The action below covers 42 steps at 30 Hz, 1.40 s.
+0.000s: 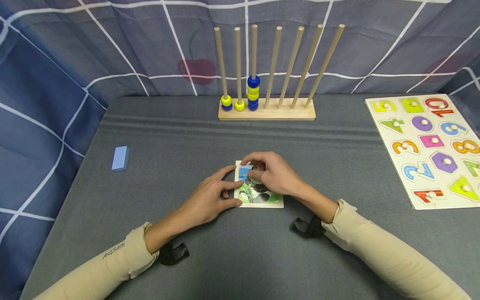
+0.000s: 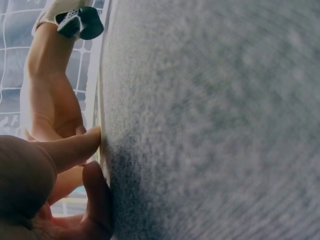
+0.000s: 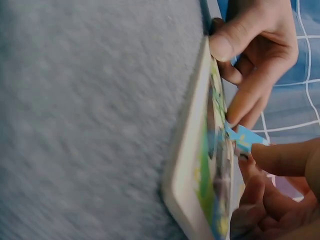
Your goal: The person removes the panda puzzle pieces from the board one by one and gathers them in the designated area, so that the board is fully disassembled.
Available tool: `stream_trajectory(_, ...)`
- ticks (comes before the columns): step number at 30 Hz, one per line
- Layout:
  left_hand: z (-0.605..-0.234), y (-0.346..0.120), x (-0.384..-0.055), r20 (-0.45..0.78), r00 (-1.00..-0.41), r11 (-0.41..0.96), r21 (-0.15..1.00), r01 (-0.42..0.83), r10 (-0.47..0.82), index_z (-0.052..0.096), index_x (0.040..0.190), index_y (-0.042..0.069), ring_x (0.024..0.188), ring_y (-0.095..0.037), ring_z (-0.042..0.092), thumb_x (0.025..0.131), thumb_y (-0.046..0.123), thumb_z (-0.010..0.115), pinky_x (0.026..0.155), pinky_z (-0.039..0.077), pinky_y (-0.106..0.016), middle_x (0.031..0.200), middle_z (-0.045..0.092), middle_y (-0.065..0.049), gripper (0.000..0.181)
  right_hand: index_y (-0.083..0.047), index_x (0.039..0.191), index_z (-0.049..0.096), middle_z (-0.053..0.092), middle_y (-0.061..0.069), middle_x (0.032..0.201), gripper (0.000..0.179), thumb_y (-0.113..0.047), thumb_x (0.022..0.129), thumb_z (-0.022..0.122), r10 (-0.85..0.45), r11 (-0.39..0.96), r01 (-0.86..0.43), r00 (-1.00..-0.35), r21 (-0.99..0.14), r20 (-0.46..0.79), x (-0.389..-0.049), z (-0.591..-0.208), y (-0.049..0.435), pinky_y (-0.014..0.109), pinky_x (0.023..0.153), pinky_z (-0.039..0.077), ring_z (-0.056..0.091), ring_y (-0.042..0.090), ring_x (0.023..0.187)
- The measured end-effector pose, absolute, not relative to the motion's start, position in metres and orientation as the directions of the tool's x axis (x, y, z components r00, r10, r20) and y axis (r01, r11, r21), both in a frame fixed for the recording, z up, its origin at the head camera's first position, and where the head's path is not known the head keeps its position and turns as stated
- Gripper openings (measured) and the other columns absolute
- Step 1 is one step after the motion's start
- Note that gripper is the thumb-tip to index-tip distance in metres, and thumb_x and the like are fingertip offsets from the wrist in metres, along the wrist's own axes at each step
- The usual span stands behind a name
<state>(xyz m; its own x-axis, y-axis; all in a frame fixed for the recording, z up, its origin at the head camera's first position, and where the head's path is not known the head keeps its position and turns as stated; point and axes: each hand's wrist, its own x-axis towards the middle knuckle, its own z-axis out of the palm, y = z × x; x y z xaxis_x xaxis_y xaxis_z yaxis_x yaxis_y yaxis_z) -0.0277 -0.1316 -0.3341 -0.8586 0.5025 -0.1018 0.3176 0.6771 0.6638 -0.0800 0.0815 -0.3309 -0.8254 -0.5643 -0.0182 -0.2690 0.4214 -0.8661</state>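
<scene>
A small picture puzzle board point(image 1: 262, 205) with a pale border lies flat on the table, its picture showing green, blue, black and white. My left hand point(image 1: 207, 196) rests at the board's left side, with its thumb by the lower corner and a finger reaching over the picture. Over the board's upper part, my right hand point(image 1: 276, 174) pinches a light blue puzzle piece point(image 3: 244, 138) between thumb and fingers. In the right wrist view the piece is tilted up from the board's surface. The right hand's fingers hide part of the picture.
A wooden stand point(image 1: 266, 114) with several pegs and blue and yellow beads stands at the back. To the right lies a number and shape board point(image 1: 406, 175) with knobbed pieces. A blue block point(image 1: 120, 158) sits on the left of the grey table point(image 1: 180, 137).
</scene>
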Motion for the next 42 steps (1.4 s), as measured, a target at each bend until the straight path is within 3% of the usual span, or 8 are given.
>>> stream_trajectory(7, -0.333, -0.131, -0.028, -0.106, -0.861, 0.686, 0.656, 0.316, 0.498, 0.066, 0.13, 0.006, 0.072, -0.003, 0.05, 0.084, 0.022, 0.081, 0.072, 0.043, -0.03, 0.152, 0.039, -0.014, 0.051, -0.006, 0.122, 0.068, 0.066, 0.003, 0.09, 0.033, 0.001, 0.09, 0.065, -0.584, 0.504, -0.324, -0.81, -0.801, -0.04, -0.081, -0.328, 0.082, 0.034, 0.066, 0.047, 0.057, 0.014, 0.072)
stream_trajectory(14, -0.333, -0.132, -0.028, -0.116, -0.86, 0.69, 0.654, 0.31, 0.496, 0.066, 0.129, 0.006, 0.071, -0.003, 0.05, 0.084, 0.022, 0.081, 0.071, 0.043, -0.03, 0.152, 0.038, -0.014, 0.05, -0.003, 0.123, 0.067, 0.066, 0.005, 0.09, 0.037, 0.005, 0.087, 0.064, -0.586, 0.491, -0.347, -0.811, -0.799, -0.008, -0.08, -0.332, 0.08, 0.033, 0.066, 0.047, 0.057, 0.013, 0.071)
stream_trajectory(23, -0.333, -0.131, -0.028, -0.107, -0.858, 0.685, 0.655, 0.319, 0.502, 0.066, 0.129, 0.005, 0.072, -0.003, 0.051, 0.084, 0.022, 0.081, 0.072, 0.043, -0.03, 0.152, 0.039, -0.015, 0.05, 0.001, 0.126, 0.065, 0.064, 0.008, 0.09, 0.036, 0.006, 0.09, 0.062, -0.529, 0.442, -0.226, -0.847, -0.868, -0.049, -0.079, -0.332, 0.084, 0.032, 0.064, 0.046, 0.056, 0.016, 0.068)
stream_trajectory(34, -0.333, -0.131, -0.027, -0.115, -0.859, 0.692, 0.65, 0.315, 0.499, 0.065, 0.131, 0.006, 0.072, -0.003, 0.05, 0.085, 0.022, 0.08, 0.072, 0.043, -0.031, 0.152, 0.038, -0.016, 0.051, 0.0, 0.127, 0.064, 0.064, 0.008, 0.089, 0.035, 0.001, 0.092, 0.063, -0.505, 0.413, -0.177, -0.861, -0.893, -0.063, -0.074, -0.323, 0.113, 0.027, 0.054, 0.038, 0.048, 0.016, 0.059)
stream_trajectory(42, -0.334, -0.131, -0.026, -0.084, -0.863, 0.69, 0.641, 0.337, 0.499, 0.065, 0.13, 0.006, 0.071, -0.002, 0.049, 0.084, 0.021, 0.081, 0.077, 0.042, -0.033, 0.152, 0.038, -0.016, 0.052, -0.003, 0.126, 0.065, 0.063, 0.007, 0.089, 0.032, 0.0, 0.094, 0.062, -0.434, 0.482, -0.17, -0.898, -0.859, -0.066, -0.07, -0.319, 0.144, 0.028, 0.061, 0.039, 0.05, 0.017, 0.065)
